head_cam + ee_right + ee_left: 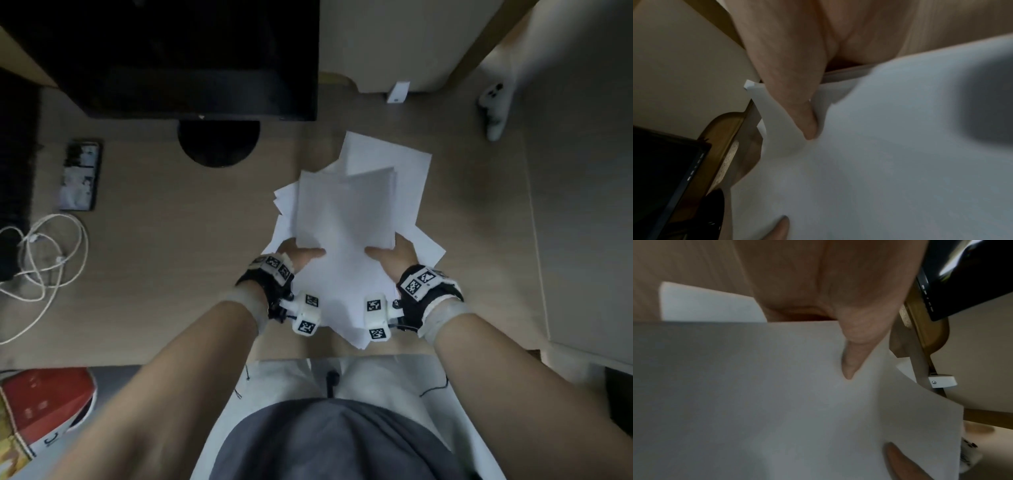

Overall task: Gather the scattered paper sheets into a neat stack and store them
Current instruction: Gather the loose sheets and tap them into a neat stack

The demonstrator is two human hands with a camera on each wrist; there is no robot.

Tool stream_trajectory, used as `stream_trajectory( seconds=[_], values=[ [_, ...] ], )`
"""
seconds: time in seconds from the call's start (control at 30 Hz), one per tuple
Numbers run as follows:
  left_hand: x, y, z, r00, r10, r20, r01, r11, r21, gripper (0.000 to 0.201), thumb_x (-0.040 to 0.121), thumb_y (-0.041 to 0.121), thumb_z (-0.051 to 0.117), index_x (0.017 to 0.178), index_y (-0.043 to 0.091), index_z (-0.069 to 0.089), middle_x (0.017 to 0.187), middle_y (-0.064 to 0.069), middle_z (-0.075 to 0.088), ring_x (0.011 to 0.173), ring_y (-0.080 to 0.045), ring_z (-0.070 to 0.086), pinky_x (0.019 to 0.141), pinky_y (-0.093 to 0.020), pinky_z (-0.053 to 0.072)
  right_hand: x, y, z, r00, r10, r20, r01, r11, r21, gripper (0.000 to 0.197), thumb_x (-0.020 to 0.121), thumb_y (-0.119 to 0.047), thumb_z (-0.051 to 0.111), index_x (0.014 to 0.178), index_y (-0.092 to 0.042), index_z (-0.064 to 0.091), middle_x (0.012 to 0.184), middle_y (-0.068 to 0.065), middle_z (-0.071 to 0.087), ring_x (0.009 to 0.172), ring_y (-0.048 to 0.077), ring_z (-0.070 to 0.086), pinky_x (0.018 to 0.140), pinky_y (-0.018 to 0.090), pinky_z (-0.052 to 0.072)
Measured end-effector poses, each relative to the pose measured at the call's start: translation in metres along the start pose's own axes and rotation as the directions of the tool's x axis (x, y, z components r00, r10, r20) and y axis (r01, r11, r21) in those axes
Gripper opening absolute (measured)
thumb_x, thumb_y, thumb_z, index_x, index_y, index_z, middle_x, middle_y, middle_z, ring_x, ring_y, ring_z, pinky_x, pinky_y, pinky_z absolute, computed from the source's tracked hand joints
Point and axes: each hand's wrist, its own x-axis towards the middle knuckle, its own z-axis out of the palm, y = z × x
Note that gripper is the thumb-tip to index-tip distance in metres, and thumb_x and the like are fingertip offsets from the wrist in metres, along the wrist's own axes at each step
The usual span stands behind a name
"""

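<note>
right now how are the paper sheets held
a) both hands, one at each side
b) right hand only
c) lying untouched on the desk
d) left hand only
a: the left hand and the right hand each pinch a side of the paper sheets, thumbs on top, above the desk.

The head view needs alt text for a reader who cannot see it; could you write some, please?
Both hands, left hand and right hand, grip an uneven bundle of white paper sheets above a wooden desk.
</note>
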Motion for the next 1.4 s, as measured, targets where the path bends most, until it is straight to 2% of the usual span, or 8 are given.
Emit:
stream_trajectory(
  seconds=[0.27,0.5,0.63,0.77,0.83,0.97,1.27,1.4],
  values=[
    [-0.006,0.006,-0.002,0.993,0.089,-0.074,-0.089,0.996,0.004,0.046,0.09,0.029,0.066,0.128,0.006,0.058,0.127,-0.014,0.062,0.115,-0.032,0.059,0.09,-0.033,0.045,-0.005,-0.004,0.006,0.998,0.056,-0.04,-0.054,0.998,0.037,0.037,0.088,-0.012,0.065,0.124,-0.005,0.059,0.115,0.011,0.066,0.1,0.025,0.062,0.086,0.029,0.046],
    [0.012,0.071,0.02,0.976,0.056,-0.212,0.001,0.967,0.257,0.066,0.08,0.053,0.067,0.129,0.009,0.057,0.134,-0.013,0.051,0.128,-0.034,0.046,0.109,-0.045,0.038,0.053,-0.016,-0.04,0.992,0.102,-0.07,-0.11,0.987,-0.119,0.044,0.083,-0.019,0.064,0.127,-0.015,0.055,0.127,0.014,0.053,0.103,0.031,0.06,0.081,0.028,0.048],
    [0.025,0.092,0.037,0.978,0.043,-0.204,0.004,0.975,0.223,0.059,0.061,0.054,0.062,0.097,0.008,0.069,0.105,-0.012,0.067,0.106,-0.031,0.063,0.097,-0.041,0.049,0.079,-0.022,-0.059,0.966,0.242,-0.09,-0.255,0.953,-0.165,0.077,0.082,-0.016,0.072,0.146,-0.017,0.029,0.143,0.014,0.031,0.115,0.03,0.047,0.094,0.031,0.04],
    [0.04,0.09,0.046,0.977,-0.024,-0.214,0.076,0.968,0.238,0.08,0.065,0.074,0.055,0.126,0.023,0.059,0.127,-0.002,0.061,0.124,-0.029,0.051,0.109,-0.045,0.037,0.086,-0.023,-0.061,0.933,0.357,-0.05,-0.36,0.931,-0.066,0.103,0.074,-0.019,0.082,0.149,-0.013,0.012,0.148,0.015,0.028,0.131,0.032,0.038,0.103,0.037,0.036],
    [0.047,0.089,0.048,0.978,-0.06,-0.199,0.094,0.981,0.167,0.082,0.064,0.073,0.057,0.132,0.026,0.055,0.134,-0.005,0.059,0.125,-0.032,0.052,0.108,-0.046,0.038,0.094,-0.024,-0.059,0.928,0.371,-0.024,-0.372,0.928,-0.036,0.098,0.072,-0.019,0.082,0.146,-0.012,0.018,0.144,0.016,0.037,0.125,0.033,0.046,0.097,0.034,0.04],
    [0.033,0.108,0.059,0.976,-0.044,-0.215,0.048,0.999,0.013,0.053,0.089,0.034,0.065,0.135,0.011,0.053,0.127,-0.011,0.062,0.116,-0.032,0.057,0.103,-0.042,0.043,0.102,-0.024,-0.063,0.909,0.413,0.056,-0.409,0.909,-0.076,0.098,0.069,-0.04,0.079,0.146,-0.004,0.029,0.147,0.016,0.039,0.126,0.037,0.047,0.105,0.047,0.041],
    [0.01,0.111,0.062,0.961,-0.015,-0.277,-0.039,0.982,-0.187,0.037,0.079,0.031,0.076,0.108,0.009,0.069,0.103,-0.011,0.071,0.095,-0.03,0.068,0.09,-0.043,0.055,0.099,-0.03,-0.085,0.964,0.265,0.005,-0.265,0.964,0.03,0.06,0.084,-0.021,0.075,0.132,0.002,0.048,0.127,0.011,0.059,0.114,0.029,0.057,0.096,0.032,0.045],
    [0.001,0.081,0.06,0.954,-0.084,-0.287,-0.015,0.945,-0.328,0.042,0.057,0.047,0.081,0.084,0.017,0.072,0.093,-0.009,0.075,0.087,-0.03,0.071,0.088,-0.047,0.057,0.088,-0.024,-0.084,0.98,0.185,0.071,-0.19,0.98,0.066,0.055,0.086,-0.016,0.073,0.134,-0.001,0.051,0.131,0.008,0.057,0.112,0.019,0.055,0.094,0.025,0.041]
  ],
)
